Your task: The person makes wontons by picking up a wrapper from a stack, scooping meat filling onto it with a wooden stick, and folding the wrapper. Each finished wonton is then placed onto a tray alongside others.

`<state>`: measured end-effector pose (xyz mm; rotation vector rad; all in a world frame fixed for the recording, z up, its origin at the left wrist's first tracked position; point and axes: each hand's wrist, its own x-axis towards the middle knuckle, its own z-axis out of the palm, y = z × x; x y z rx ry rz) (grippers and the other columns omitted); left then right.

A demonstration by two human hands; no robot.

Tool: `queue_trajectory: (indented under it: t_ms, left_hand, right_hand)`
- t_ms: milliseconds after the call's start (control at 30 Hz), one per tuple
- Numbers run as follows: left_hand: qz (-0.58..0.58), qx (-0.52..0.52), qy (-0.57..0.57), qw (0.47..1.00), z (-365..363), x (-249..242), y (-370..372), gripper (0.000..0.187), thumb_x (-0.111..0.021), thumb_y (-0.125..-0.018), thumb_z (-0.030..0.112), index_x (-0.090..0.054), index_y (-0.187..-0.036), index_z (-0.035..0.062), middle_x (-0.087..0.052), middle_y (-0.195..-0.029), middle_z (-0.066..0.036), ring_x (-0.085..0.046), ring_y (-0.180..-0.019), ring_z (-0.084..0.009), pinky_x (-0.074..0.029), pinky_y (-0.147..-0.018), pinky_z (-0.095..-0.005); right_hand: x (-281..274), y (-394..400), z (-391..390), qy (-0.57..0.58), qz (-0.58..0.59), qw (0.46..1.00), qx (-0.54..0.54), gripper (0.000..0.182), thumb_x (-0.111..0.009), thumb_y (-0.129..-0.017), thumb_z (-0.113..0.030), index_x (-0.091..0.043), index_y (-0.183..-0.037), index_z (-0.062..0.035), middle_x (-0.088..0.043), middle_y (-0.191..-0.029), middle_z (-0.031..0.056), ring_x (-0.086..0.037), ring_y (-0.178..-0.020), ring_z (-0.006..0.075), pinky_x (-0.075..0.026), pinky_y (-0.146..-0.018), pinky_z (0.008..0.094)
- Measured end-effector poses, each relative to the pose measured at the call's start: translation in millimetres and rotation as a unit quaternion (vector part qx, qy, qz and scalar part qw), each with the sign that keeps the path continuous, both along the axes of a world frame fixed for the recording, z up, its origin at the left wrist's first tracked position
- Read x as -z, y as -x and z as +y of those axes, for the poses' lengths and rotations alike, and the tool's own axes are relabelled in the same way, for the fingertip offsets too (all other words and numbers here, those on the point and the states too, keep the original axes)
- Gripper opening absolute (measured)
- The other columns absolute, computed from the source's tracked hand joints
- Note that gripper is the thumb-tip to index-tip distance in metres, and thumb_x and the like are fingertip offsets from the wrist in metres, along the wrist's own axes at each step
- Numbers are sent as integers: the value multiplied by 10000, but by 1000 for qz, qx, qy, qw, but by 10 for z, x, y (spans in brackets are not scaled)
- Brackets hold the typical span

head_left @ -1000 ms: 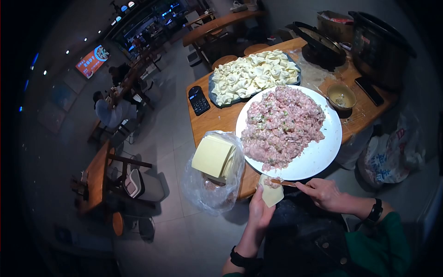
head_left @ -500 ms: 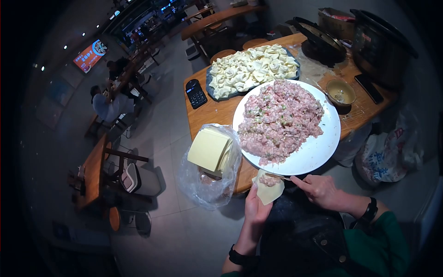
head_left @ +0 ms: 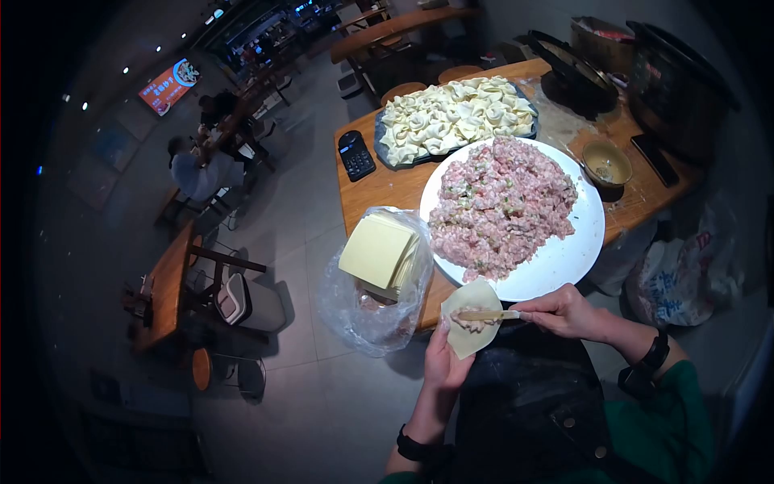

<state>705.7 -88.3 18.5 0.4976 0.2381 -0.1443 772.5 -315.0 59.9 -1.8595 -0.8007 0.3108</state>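
Note:
A pale wonton wrapper (head_left: pixel 469 342) rests in my left hand (head_left: pixel 446 359), whose fingers curl around its lower left edge. Minced meat filling (head_left: pixel 477 324) is smeared across the middle of that wrapper. My right hand (head_left: pixel 568 313) pinches a thin flat stick (head_left: pixel 492 315), its far end lying on the filling. Just beyond both hands stands a white plate (head_left: pixel 576 254) heaped with pink minced meat (head_left: pixel 500 206) flecked with green. To its left, a stack of square wrappers (head_left: pixel 377 252) sits in an opened clear plastic bag (head_left: pixel 343 315).
Folded wontons (head_left: pixel 455 117) fill a dark tray at the back of the wooden table (head_left: pixel 355 198). A black keypad device (head_left: pixel 355 156), a small bowl (head_left: pixel 606 164), a phone (head_left: pixel 655 160) and a large black cooker (head_left: pixel 677 93) stand around. Plastic bags (head_left: pixel 673 278) hang at right; people sit far left.
The stick has swung onto the middle of the wrapper, and the filling is now spread flatter there. My right hand has shifted slightly up and right. The whole view has shifted a little.

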Motion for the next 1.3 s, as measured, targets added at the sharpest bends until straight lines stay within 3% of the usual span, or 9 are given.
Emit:
queue_trajectory:
  t_ms: [233, 433, 500, 567, 633, 900, 1067, 1200, 1300]
  left_hand:
    - [-3, -30, -45, 999, 74, -133, -71, 462, -342, -982, 271, -327, -1369, 20, -405, -1380, -155, -391, -1280, -289, -285, -1086, -447]
    - [-229, 20, -27, 973, 114, -203, -283, 388, -368, -972, 313, -425, -1255, 53, -475, -1292, -204, -419, -1246, -341, -295, -1061, -508]
    - [-395, 38, -34, 917, 149, -265, -392, 348, -391, -964, 323, -451, -1199, 73, -503, -1246, -225, -428, -1230, -366, -306, -1043, -534]
    - [-397, 33, -31, 917, 142, -319, -369, 390, -412, -955, 322, -414, -1278, 103, -462, -1297, -233, -412, -1247, -369, -298, -1052, -534]
    - [-243, -65, -72, 965, 32, -527, -284, 489, -430, -948, 348, -337, -1368, 116, -388, -1373, -230, -363, -1288, -370, -272, -1075, -522]
    - [-371, -95, -91, 919, -86, -391, -326, 666, -446, -939, 431, -177, -1451, 101, -233, -1479, -173, -252, -1360, -326, -218, -1126, -447]
    - [-122, -166, -183, 961, -89, -372, -363, 527, -460, -967, 238, -245, -1391, 11, -377, -1376, -211, -422, -1242, -295, -342, -1061, -435]
    - [-63, -233, -161, 957, 40, -303, -499, 378, -467, -966, 184, -396, -1281, -12, -540, -1197, -206, -567, -1031, -274, -460, -945, -426]
    - [-69, -170, -165, 969, 61, -283, -529, 349, -438, -975, 172, -403, -1267, -16, -541, -1194, -207, -569, -1035, -271, -463, -943, -412]
  right_hand:
    - [-134, -23, -119, -15, 80, 997, 1, 243, -588, -896, -80, -651, -1130, -73, -577, -595, -9, -485, -522, 26, -419, -515, 198]
    - [-228, -138, 160, -11, 63, 996, -55, 443, -557, -875, 4, -526, -1298, -126, -580, -645, 5, -552, -594, 54, -453, -562, 218]
    - [-159, -150, 255, -89, -183, 977, -59, 555, -574, -787, 63, -532, -1297, -151, -590, -692, 30, -574, -587, 125, -466, -556, 240]
    - [-255, -141, 280, -58, -276, 959, -29, 609, -595, -688, 81, -583, -1242, -172, -594, -722, 42, -576, -577, 171, -471, -516, 260]
    - [-279, -140, 322, -48, -435, 897, 57, 554, -616, -668, 59, -631, -1167, -182, -594, -725, 26, -583, -580, 165, -463, -469, 266]
    - [-89, -87, 447, -41, -442, 891, 95, 466, -642, -656, 20, -669, -1084, -163, -625, -781, 33, -611, -609, 166, -484, -473, 262]
    - [24, -43, 237, 8, -413, 904, 107, 438, -668, -700, -19, -631, -1125, -120, -672, -799, 41, -643, -612, 185, -500, -508, 276]
    - [40, -274, -473, 82, -401, 903, 130, 266, -671, -754, -64, -649, -1016, -100, -592, -623, 56, -602, -542, 223, -452, -459, 315]
    - [-177, -655, -963, 148, -381, 870, 277, 207, -640, -771, -41, -635, -977, -59, -595, -699, 110, -606, -613, 269, -465, -519, 342]
